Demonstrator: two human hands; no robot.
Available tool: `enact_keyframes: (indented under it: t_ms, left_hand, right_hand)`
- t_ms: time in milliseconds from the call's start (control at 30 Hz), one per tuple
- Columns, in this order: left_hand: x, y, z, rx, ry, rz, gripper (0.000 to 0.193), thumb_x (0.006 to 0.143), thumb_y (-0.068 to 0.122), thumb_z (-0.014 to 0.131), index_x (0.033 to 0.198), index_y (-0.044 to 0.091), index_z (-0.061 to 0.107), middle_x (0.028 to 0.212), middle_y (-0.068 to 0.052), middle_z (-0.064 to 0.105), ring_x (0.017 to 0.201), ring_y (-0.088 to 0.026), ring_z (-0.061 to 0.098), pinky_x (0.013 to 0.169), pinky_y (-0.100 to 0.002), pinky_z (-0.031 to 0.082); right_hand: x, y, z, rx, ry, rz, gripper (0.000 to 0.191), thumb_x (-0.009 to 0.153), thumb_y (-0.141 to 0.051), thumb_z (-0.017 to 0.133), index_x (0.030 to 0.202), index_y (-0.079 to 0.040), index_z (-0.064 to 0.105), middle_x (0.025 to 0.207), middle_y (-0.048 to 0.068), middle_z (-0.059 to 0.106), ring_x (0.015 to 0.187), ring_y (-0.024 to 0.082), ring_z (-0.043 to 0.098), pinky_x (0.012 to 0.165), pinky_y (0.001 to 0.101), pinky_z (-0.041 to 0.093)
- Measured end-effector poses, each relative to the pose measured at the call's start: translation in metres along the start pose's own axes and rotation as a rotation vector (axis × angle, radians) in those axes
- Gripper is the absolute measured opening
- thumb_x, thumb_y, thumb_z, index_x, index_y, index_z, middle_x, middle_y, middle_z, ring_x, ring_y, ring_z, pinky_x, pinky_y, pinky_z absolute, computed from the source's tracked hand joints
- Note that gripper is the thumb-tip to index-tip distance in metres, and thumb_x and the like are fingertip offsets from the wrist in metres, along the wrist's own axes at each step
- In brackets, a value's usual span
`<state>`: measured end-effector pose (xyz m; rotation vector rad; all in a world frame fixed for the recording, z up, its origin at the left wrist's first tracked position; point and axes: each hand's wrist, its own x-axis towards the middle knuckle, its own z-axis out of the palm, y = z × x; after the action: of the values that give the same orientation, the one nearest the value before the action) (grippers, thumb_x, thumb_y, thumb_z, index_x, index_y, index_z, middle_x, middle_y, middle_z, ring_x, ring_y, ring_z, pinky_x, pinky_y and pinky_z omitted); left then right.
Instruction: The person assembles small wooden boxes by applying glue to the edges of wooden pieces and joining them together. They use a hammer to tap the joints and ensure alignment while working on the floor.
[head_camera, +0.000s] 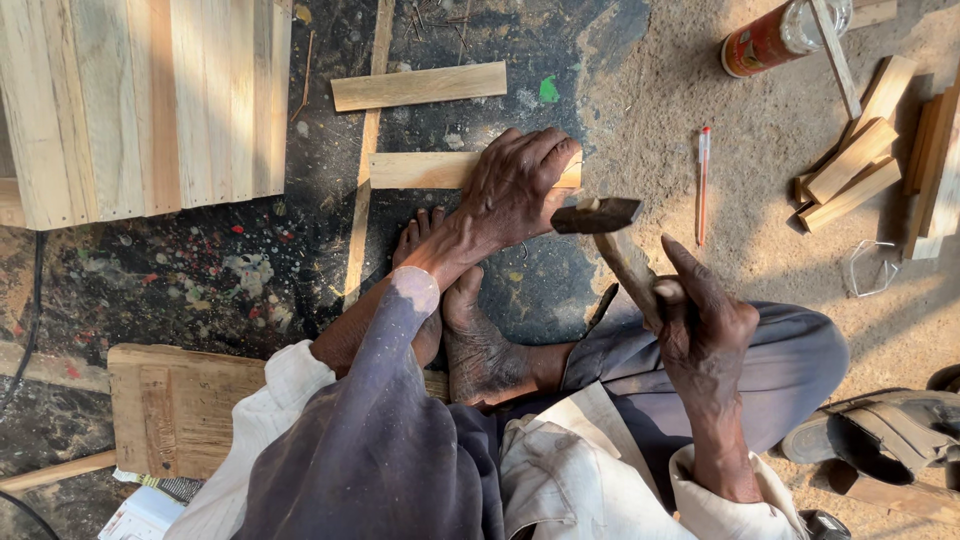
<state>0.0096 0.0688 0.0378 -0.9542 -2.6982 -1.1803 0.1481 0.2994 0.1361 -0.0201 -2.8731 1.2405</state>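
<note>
The person sits on the floor, bare feet (450, 320) tucked in front. The left hand (515, 190) lies flat over a short wooden slat (415, 170), fingers spread and pressing it to the dark, paint-spattered floor (200, 270). The right hand (705, 325) is wrapped tight round the wooden handle of a hammer (600, 215), whose dark head hangs just beside the left hand's knuckles, above the slat's right end. Whether a nail stands under it, I cannot tell. A second slat (418, 86) lies parallel beyond. A red pen (703, 185) rests on the sandy ground to the right, near stacked offcuts (850, 165).
</note>
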Motion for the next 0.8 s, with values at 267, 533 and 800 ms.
enact_keyframes:
  t_ms: [267,533,800]
  left_hand:
    - [0.001,0.001,0.002,-0.013,0.018,-0.01,0.047,0.078,0.01,0.083,0.118,-0.001,0.061,0.106,-0.013,0.065,0.096,-0.03,0.067,0.082,-0.044,0.047]
    - [0.002,0.0,0.005,-0.002,0.019,-0.013,0.043,0.075,0.004,0.075,0.115,-0.001,0.062,0.103,-0.013,0.066,0.092,-0.028,0.068,0.076,-0.043,0.045]
    - [0.004,0.005,0.002,-0.032,0.045,-0.001,0.041,0.077,0.008,0.075,0.115,-0.001,0.062,0.104,-0.012,0.066,0.09,-0.027,0.067,0.077,-0.043,0.046]
  right_hand:
    - [0.0,-0.005,0.0,-0.147,0.203,-0.268,0.055,0.1,-0.012,0.084,0.148,-0.005,0.059,0.104,0.017,0.072,0.088,0.021,0.073,0.074,0.0338,0.057]
    - [0.015,0.005,0.01,-0.319,0.074,-0.24,0.047,0.094,-0.001,0.072,0.139,-0.009,0.069,0.106,0.015,0.075,0.084,0.022,0.073,0.069,0.0327,0.061]
    - [0.013,0.004,0.013,-0.389,0.169,-0.244,0.042,0.095,-0.004,0.076,0.136,-0.013,0.072,0.102,0.015,0.076,0.079,0.023,0.073,0.064,0.033,0.059]
